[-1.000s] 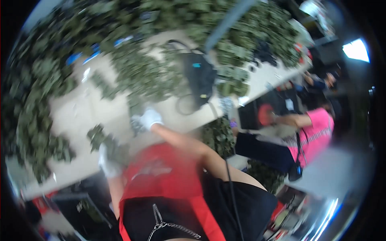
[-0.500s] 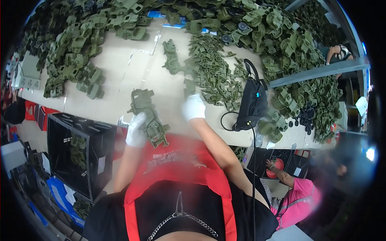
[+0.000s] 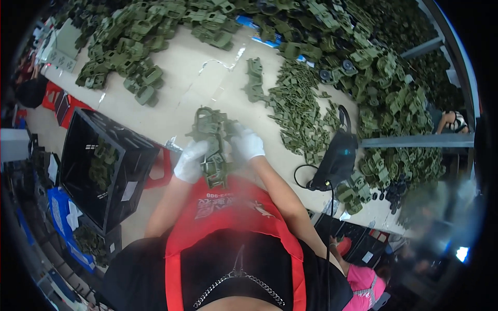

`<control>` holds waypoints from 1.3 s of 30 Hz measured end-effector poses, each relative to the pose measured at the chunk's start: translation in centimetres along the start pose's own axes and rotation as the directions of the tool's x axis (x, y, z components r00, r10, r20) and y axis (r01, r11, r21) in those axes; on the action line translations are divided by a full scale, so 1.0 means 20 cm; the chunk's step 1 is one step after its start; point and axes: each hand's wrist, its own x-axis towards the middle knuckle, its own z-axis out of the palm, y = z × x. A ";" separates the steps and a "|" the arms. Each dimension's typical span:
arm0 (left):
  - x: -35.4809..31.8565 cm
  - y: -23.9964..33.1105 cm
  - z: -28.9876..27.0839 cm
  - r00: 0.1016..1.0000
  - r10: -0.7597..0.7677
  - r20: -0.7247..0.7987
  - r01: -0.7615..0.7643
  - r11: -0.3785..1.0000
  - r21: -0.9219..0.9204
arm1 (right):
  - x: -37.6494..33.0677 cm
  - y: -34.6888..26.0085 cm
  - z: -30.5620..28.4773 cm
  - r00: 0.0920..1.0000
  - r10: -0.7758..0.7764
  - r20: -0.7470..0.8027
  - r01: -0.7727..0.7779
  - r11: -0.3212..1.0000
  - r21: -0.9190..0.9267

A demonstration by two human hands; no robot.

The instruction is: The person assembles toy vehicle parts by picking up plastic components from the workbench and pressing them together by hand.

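In front of my red apron, my left hand (image 3: 190,161), in a white glove, is closed on the side of an olive-green plastic toy vehicle frame (image 3: 210,123). The frame stands lengthwise, with openings through it. My right hand (image 3: 248,142), also gloved, is at the frame's right side, its fingers closed around a green plastic piece (image 3: 228,128) that is blurred and partly hidden. Whether that piece touches the frame I cannot tell. Beyond my right hand lies a heap of small green parts (image 3: 298,98), with a longer green vehicle piece (image 3: 254,80) at its left.
Green vehicle bodies (image 3: 132,54) are piled along the far side of the table (image 3: 179,78). A black pouch with a cable (image 3: 334,158) lies at the right, near a metal bar (image 3: 420,141). A black crate (image 3: 140,179) stands at the left. A person in pink (image 3: 364,282) is at lower right.
My right hand has come back from beside the small parts heap to the frame, bringing a green piece. The frame has turned more upright, and the whole view has swung round.
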 end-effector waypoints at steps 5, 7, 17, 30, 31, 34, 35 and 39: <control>0.02 0.02 -0.01 0.994 0.105 -0.034 -0.103 0.993 0.062 | -0.10 -0.04 -0.47 0.963 0.207 -0.171 -0.023 0.698 0.715; 0.04 0.00 -0.01 0.994 0.092 0.060 -0.099 0.988 0.122 | -0.25 -0.11 -0.66 0.957 0.045 -0.287 0.190 0.651 0.735; 0.08 -0.07 0.15 0.983 0.184 -0.001 -0.178 0.951 0.252 | -0.47 -0.50 -0.72 0.791 -0.333 -0.514 0.411 0.911 0.042; 0.18 0.00 0.29 0.979 0.196 0.056 -0.200 0.977 0.078 | -0.37 -0.35 -0.87 0.992 -0.047 -0.121 0.128 0.508 0.852; 0.18 0.00 0.27 0.979 0.196 0.054 -0.200 0.977 0.078 | -0.41 -0.33 -0.85 0.992 -0.048 -0.118 0.126 0.508 0.852; 0.18 0.02 0.31 0.960 0.279 0.011 -0.279 0.960 -0.002 | -0.56 -0.31 -0.76 0.992 -0.098 0.083 -0.014 0.563 0.826; 0.18 0.01 0.32 0.960 0.279 0.004 -0.279 0.960 0.000 | -0.57 -0.34 -0.74 0.991 -0.100 0.089 -0.018 0.560 0.828; 0.19 -0.03 0.23 0.927 0.355 0.122 -0.359 0.933 0.012 | -0.60 -0.41 -0.75 0.996 -0.032 0.085 -0.069 0.347 0.935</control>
